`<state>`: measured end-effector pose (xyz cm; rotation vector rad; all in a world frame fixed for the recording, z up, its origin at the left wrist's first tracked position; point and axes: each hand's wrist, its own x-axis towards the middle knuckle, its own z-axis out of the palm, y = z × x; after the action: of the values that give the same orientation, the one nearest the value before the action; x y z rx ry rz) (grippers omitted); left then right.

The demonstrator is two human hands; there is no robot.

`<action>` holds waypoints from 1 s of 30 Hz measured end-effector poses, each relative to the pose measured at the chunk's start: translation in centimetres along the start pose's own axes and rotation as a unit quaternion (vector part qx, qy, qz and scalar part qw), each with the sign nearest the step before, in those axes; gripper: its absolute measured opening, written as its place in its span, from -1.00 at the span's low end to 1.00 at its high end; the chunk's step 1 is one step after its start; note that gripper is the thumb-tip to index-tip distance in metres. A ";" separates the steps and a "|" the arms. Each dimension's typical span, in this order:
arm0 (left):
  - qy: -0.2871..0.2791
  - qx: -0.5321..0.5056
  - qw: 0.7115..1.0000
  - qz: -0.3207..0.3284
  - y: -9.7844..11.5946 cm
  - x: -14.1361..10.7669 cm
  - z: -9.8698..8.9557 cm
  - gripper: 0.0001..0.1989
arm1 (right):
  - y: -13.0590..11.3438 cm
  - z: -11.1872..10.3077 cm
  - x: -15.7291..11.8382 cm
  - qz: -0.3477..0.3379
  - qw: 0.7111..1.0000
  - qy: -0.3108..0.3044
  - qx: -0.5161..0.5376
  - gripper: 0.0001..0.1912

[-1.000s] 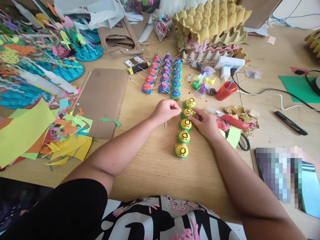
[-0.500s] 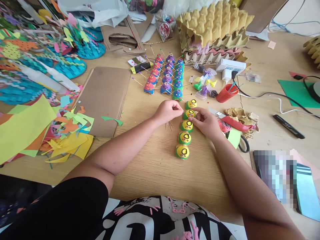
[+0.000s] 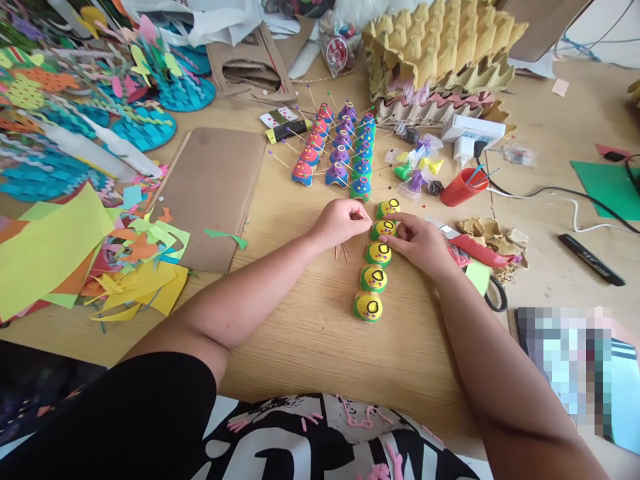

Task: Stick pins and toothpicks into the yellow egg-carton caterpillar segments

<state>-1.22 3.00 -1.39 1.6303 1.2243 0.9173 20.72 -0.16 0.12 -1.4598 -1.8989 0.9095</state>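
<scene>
A red cup stands near a power strip.

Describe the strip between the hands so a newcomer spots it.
Start at the egg-tray stack at the back, then come forward and left to three rows of painted domes. Nearer still lies the five-dome strip, its far part between the left hand and right hand. Unlike those rows, its domes are yellow above green, with dark rings.
</scene>
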 end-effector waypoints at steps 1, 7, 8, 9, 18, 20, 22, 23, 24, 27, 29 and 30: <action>0.002 0.002 1.000 -0.001 0.0 0.0 0.0 -0.87 | 0.1 0.0 0.0 0.000 1.000 -0.003 0.005 -0.42; 0.003 0.004 1.000 0.000 -0.2 0.0 0.0 -0.86 | 0.3 0.0 0.1 -0.009 1.000 -0.002 -0.001 -0.47; 0.002 0.004 1.000 0.001 -0.2 0.0 0.0 -0.86 | 0.2 -0.1 0.1 -0.010 1.000 -0.007 -0.003 -0.47; 0.002 0.004 1.000 0.001 -0.2 0.0 0.0 -0.85 | 0.2 -0.2 0.0 -0.011 1.000 -0.015 -0.003 -0.46; 0.002 0.000 1.000 0.001 -0.1 -0.1 0.0 -0.85 | 0.8 -0.8 -0.1 -0.033 0.998 -0.052 -0.009 -0.45; 0.002 -0.002 1.000 0.003 -0.1 0.0 0.0 -0.85 | 0.9 -0.7 -0.1 -0.039 0.998 -0.050 -0.020 -0.46; 0.002 -0.003 1.000 0.004 -0.1 0.0 0.0 -0.85 | 1.0 -0.6 -0.1 -0.049 0.997 -0.046 -0.031 -0.47; 0.001 -0.004 1.000 0.004 -0.1 0.0 0.0 -0.85 | 1.0 -0.6 -0.1 -0.054 0.997 -0.044 -0.037 -0.48; 0.001 -0.005 1.000 0.004 -0.1 0.0 0.0 -0.84 | 1.1 -0.6 -0.1 -0.060 0.996 -0.042 -0.041 -0.49; 0.003 -0.007 1.000 0.003 -0.1 -0.1 0.0 -0.84 | 1.1 -0.6 -0.1 -0.072 0.995 -0.035 -0.052 -0.52; 0.005 -0.009 1.000 0.002 -0.1 -0.1 0.0 -0.85 | 1.2 -0.6 -0.1 -0.074 0.995 -0.032 -0.060 -0.52; 0.006 -0.009 1.000 0.002 -0.1 -0.1 0.0 -0.85 | 1.2 -0.6 -0.1 -0.074 0.995 -0.032 -0.065 -0.52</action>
<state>-1.29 2.89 -1.49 1.6145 1.2184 0.9393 21.93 0.07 -0.44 -1.3556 -2.1173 0.7841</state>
